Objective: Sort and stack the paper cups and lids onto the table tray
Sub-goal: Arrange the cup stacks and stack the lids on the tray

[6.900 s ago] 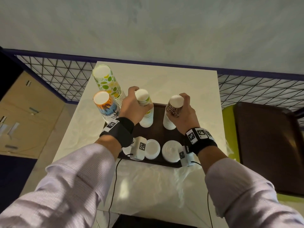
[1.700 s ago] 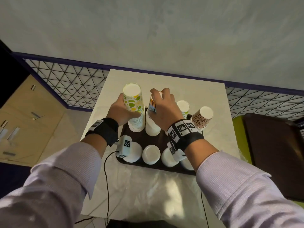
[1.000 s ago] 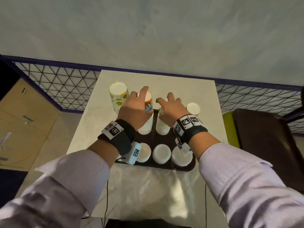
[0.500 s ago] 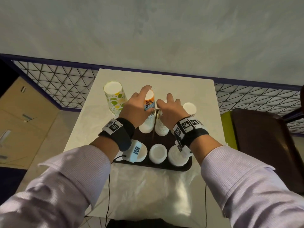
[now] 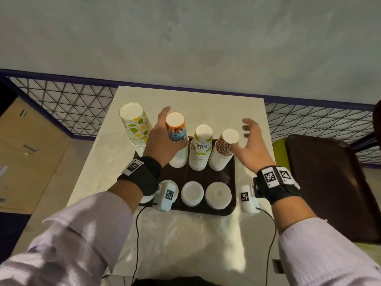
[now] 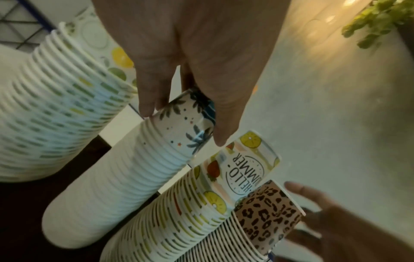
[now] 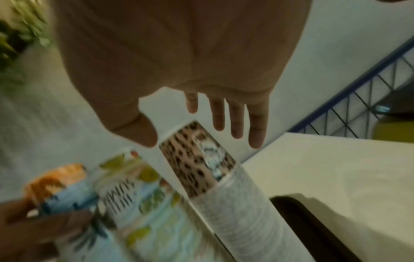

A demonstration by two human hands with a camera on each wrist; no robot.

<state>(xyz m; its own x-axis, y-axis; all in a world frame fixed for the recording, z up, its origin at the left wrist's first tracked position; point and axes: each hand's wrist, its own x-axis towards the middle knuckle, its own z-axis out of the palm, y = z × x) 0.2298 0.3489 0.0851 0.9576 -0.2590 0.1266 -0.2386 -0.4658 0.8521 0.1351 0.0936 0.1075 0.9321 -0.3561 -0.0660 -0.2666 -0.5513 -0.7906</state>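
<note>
My sleeves (image 5: 82,230) are pale lilac shirt cloth with a fine woven check, cuffs turned toward the wrists. Each wrist carries a black strap (image 5: 142,178) bearing white square tags printed with black-and-white codes. A small white camera box (image 5: 168,196) with its own code tag hangs under each, trailing a thin black cable (image 5: 137,234).

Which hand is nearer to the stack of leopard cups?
Right. The right hand hovers open just beside the leopard stack, not touching it. The left hand grips the orange stack, two stacks away.
</note>
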